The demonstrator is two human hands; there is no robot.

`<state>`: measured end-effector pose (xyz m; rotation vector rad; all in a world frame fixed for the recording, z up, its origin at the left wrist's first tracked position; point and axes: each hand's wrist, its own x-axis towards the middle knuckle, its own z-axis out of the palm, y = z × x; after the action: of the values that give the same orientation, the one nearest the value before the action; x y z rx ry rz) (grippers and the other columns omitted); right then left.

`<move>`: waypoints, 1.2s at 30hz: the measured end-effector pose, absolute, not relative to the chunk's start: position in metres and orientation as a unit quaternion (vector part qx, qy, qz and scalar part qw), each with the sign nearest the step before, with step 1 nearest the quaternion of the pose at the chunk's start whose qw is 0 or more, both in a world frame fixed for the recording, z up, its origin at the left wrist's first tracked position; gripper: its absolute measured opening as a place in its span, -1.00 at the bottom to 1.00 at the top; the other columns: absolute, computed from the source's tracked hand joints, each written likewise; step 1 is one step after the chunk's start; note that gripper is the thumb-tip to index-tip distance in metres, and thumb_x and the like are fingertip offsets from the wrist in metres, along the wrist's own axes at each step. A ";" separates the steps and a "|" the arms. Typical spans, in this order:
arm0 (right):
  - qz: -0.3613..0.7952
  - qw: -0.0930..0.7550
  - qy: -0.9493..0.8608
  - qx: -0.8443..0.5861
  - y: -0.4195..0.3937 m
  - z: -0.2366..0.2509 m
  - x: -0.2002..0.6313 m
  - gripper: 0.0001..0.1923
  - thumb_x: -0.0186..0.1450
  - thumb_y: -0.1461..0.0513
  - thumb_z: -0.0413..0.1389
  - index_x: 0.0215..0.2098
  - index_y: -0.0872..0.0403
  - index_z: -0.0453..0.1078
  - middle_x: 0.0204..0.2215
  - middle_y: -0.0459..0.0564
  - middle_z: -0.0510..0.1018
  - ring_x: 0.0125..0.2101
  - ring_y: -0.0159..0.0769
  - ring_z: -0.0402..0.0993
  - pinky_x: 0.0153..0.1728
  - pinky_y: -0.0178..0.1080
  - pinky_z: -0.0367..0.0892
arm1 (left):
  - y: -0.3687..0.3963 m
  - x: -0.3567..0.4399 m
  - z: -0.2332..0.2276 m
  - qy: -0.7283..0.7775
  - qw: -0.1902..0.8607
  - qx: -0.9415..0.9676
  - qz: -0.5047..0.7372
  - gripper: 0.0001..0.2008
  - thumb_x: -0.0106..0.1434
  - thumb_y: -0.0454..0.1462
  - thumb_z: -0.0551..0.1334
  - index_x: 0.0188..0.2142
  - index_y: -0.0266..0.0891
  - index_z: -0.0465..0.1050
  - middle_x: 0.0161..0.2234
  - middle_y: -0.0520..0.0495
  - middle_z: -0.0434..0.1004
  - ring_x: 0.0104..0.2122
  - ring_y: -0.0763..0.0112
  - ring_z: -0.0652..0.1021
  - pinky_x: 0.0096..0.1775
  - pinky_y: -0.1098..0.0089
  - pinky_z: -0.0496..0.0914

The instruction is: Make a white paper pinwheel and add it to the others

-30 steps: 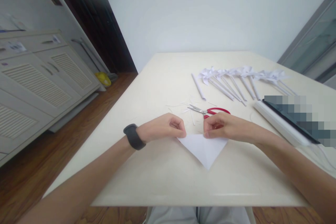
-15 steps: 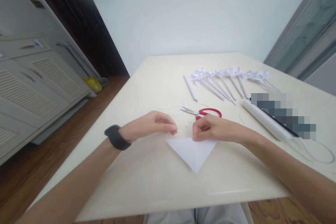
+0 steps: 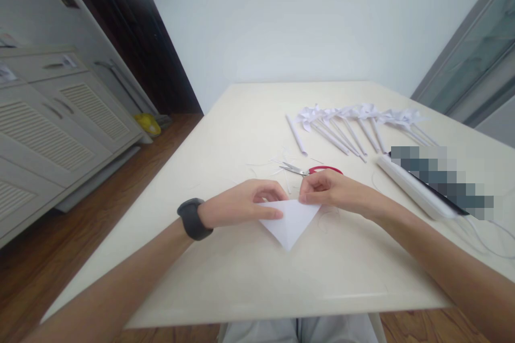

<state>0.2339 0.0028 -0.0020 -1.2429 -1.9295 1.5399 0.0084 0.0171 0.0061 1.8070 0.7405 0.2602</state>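
Note:
A white sheet of paper folded into a triangle (image 3: 290, 225) is held just above the near part of the table, its point toward me. My left hand (image 3: 253, 201), with a black band on the wrist, grips its left corner, thumb on top and fingers behind. At the upper edge, right of the middle, my right hand (image 3: 325, 190) pinches the paper between thumb and fingers. Just beyond the hands lie scissors (image 3: 300, 170) with red handles, partly covered by my right hand. Thin paper scraps (image 3: 277, 161) are scattered around the blades.
Several white paper pinwheels (image 3: 362, 112) on rolled sticks lie in a row at the back right. A loose paper tube (image 3: 296, 135) is left of them. On the right a long white device (image 3: 418, 187) with a cable rests beside a pixelated area. The table (image 3: 241, 284) has its edge near me.
My left hand has moved right and taken hold of the paper's left corner. The paper has lifted and shifted slightly left. My right hand keeps its pinch. The view has shifted a little.

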 end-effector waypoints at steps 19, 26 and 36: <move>0.670 0.299 -0.551 -0.398 0.000 0.008 0.238 -0.52 0.22 0.01 0.08 0.04 0.02 0.22 -0.27 -0.02 0.40 -0.41 -0.45 0.32 -0.43 -0.35 0.22 | 0.016 0.012 0.009 0.321 0.548 0.744 0.206 -0.58 0.24 -0.14 0.11 0.07 -0.20 0.22 -0.10 -0.17 0.40 -0.20 0.32 0.46 -0.25 0.35 0.34; 0.634 0.349 -0.525 -0.448 -0.006 0.006 0.230 -0.35 0.14 0.11 0.19 0.13 -0.02 0.08 -0.39 -0.09 0.42 -0.43 -0.42 0.35 -0.41 -0.34 0.24 | 0.007 0.020 0.009 0.310 0.581 0.712 0.243 -0.62 0.28 -0.14 0.04 0.07 -0.12 0.23 0.09 -0.15 0.24 -0.14 0.28 0.47 -0.23 0.34 0.38; 0.567 0.328 -0.567 -0.499 -0.007 0.003 0.228 -0.30 0.09 0.19 0.20 0.15 -0.07 0.03 -0.25 -0.03 0.45 -0.40 -0.36 0.41 -0.50 -0.35 0.22 | 0.005 0.019 0.005 0.406 0.571 0.663 0.263 -0.65 0.22 -0.25 0.13 0.01 -0.22 0.29 -0.15 -0.09 0.48 -0.20 0.26 0.47 -0.22 0.35 0.34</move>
<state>0.2278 -0.0067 0.0032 -1.3059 -1.4854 1.4848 0.0193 0.0053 0.0045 1.5553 0.9537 0.6170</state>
